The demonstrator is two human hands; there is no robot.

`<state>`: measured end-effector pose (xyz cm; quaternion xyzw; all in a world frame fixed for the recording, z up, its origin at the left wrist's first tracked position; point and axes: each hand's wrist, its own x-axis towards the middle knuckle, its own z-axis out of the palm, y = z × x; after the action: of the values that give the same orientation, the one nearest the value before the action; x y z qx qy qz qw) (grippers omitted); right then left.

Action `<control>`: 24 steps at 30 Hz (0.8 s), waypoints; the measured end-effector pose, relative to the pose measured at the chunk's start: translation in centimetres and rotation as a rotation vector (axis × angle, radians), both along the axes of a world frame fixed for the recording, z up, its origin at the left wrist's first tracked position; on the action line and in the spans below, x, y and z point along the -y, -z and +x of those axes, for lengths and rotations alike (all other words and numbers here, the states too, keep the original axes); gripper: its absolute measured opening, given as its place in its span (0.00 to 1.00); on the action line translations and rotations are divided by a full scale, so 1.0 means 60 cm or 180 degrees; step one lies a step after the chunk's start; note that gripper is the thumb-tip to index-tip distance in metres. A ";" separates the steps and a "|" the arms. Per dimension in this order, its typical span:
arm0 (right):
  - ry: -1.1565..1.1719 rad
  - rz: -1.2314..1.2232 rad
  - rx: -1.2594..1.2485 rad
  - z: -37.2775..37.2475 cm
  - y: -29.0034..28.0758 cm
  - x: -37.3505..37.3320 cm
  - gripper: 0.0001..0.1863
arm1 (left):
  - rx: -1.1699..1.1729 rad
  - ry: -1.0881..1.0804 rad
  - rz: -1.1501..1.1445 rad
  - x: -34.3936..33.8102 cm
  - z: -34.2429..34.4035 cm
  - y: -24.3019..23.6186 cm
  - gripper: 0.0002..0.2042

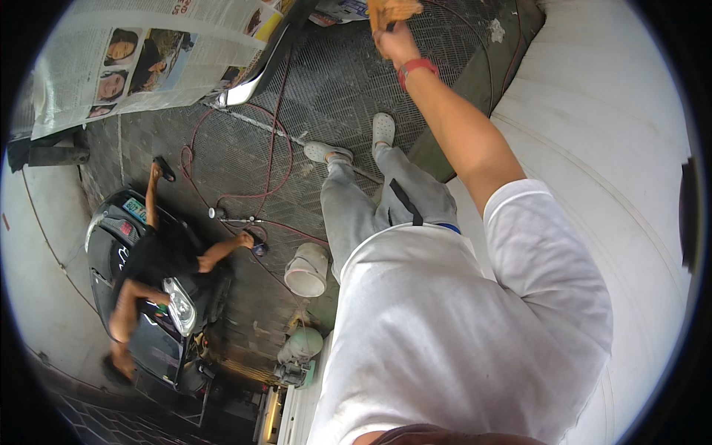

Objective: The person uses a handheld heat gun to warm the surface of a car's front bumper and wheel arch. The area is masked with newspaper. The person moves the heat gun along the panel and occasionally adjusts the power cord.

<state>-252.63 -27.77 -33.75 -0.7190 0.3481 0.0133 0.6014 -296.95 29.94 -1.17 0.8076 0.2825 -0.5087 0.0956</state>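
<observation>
My right hand (399, 43), with a red band at the wrist, is closed on a crumpled orange cloth (393, 11) at the top of the view, beyond my feet. My arm stretches up from my white sleeve. My left hand is out of sight. Just left of the cloth is a newspaper-covered panel (185, 44) with a bright trim along its lower edge; whether the cloth touches anything is hard to tell. My grey clogs (383, 127) stand on the textured dark floor.
A co-worker in black (156, 252), blurred, bends over a dark car (148, 348) at left. Red hoses (288, 167) loop across the floor (334, 81). A white bucket (304, 271) and green tank (300, 345) are near my left side. A pale wall (615, 96) curves along the right.
</observation>
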 end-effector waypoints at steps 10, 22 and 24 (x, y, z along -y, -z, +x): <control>-0.1950 0.0666 -0.0466 -0.199 -0.045 -0.124 0.35 | 0.0792 0.0282 0.1196 -0.030 0.215 -0.325 0.27; 0.0038 -0.0867 0.0546 0.071 -0.103 0.113 0.32 | 0.0638 0.0002 0.1155 0.022 0.103 -0.291 0.27; 0.0445 -0.1298 0.0816 0.116 -0.113 0.164 0.31 | 0.0518 -0.0048 0.0854 0.035 0.080 -0.218 0.27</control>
<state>-245.64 -37.59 -26.97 -0.7954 0.3133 -0.1901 0.4827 -292.12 27.83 11.90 0.8495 0.3454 -0.3985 0.0133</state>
